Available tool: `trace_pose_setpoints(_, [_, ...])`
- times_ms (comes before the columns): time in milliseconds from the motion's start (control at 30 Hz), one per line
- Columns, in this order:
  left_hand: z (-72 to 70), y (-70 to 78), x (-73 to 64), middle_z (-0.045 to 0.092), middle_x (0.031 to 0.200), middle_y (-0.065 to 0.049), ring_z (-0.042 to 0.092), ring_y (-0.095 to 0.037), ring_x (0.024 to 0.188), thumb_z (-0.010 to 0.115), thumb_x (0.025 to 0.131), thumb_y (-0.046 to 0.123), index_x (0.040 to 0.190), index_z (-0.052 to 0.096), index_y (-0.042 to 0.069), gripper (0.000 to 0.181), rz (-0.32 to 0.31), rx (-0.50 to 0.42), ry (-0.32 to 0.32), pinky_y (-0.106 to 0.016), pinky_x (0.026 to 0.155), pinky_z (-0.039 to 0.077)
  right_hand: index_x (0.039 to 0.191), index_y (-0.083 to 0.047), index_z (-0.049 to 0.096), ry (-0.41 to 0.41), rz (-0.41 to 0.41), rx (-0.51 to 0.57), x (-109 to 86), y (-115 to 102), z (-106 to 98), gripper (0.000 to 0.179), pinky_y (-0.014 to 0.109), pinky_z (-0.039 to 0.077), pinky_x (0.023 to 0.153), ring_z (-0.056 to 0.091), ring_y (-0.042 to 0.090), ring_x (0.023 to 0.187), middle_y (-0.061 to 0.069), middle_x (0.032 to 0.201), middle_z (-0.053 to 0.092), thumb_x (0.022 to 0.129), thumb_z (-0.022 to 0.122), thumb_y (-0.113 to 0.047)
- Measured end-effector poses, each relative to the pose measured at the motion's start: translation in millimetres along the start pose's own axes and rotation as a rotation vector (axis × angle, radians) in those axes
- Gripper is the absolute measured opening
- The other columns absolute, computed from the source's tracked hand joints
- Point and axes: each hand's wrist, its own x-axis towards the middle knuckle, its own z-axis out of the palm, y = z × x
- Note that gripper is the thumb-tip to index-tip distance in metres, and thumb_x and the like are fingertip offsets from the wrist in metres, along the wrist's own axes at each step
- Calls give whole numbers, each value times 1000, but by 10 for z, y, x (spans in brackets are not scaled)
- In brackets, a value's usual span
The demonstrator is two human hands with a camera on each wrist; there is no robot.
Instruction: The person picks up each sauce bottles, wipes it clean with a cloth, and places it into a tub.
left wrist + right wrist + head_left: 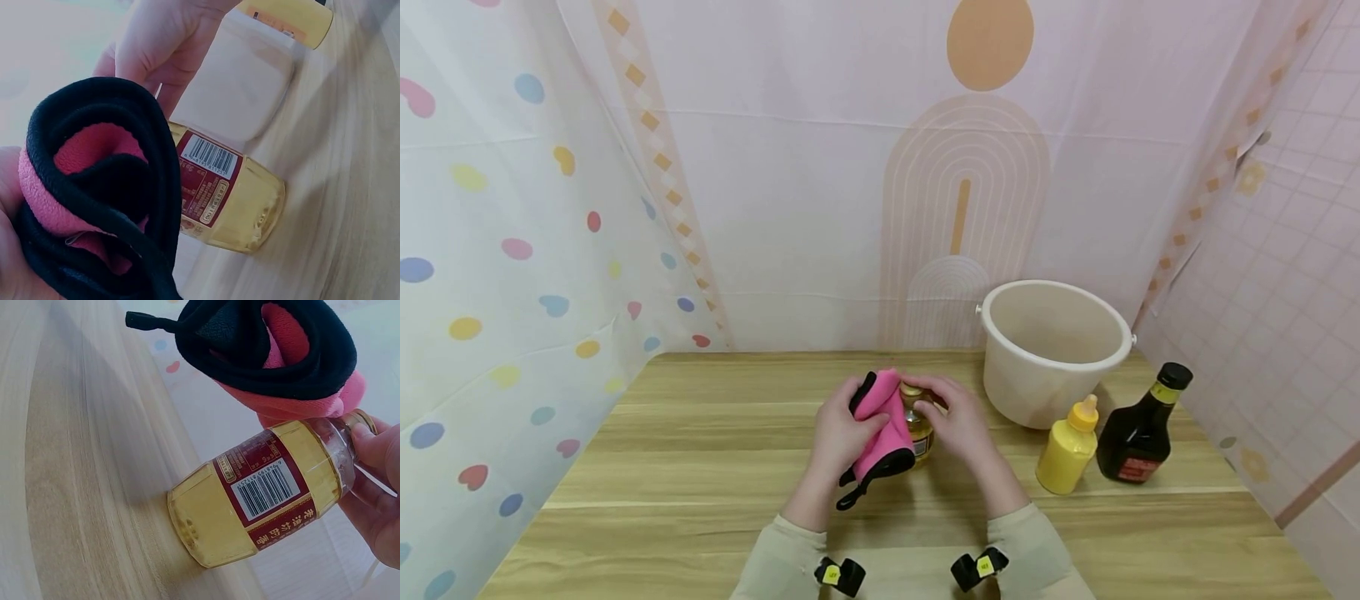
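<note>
Two grips well off the table's left edge (pixel 580 475): left hand (pixel 841 429) curled round cloth (pixel 891 435), right hand (pixel 957 419) round bottle (pixel 250 494).

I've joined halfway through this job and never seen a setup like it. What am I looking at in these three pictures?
There's no machine: a person is working bare-handed at a wooden table. The wide picture comes from a camera worn on the head; the two close-ups come from cameras on the left and right wrists. The left hand holds a pink cloth item with black trim. The right hand holds a bottle of yellow liquid near its top. Over to the right stand a pale bucket, a yellow squeeze bottle and a dark bottle.
</note>
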Motion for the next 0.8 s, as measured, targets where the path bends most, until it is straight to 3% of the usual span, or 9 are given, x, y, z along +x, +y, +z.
trace_pose_setpoints(433, [30,-194,2,65,104,-15,61,-26,91,79,79,1,113,61,3,40,-125,-131,-12,-39,75,54,118,-8,71,8,19,-1,-11,-8,12,35,34,50,94,62,26,111,8,118,68,85,71,4])
trace_pose_setpoints(800, [88,-373,-11,65,104,-16,61,-27,92,79,77,-2,113,61,0,40,-149,-143,-16,-42,79,54,119,-9,71,-4,38,1,-12,6,11,35,35,50,96,61,25,113,7,119,68,87,70,4])
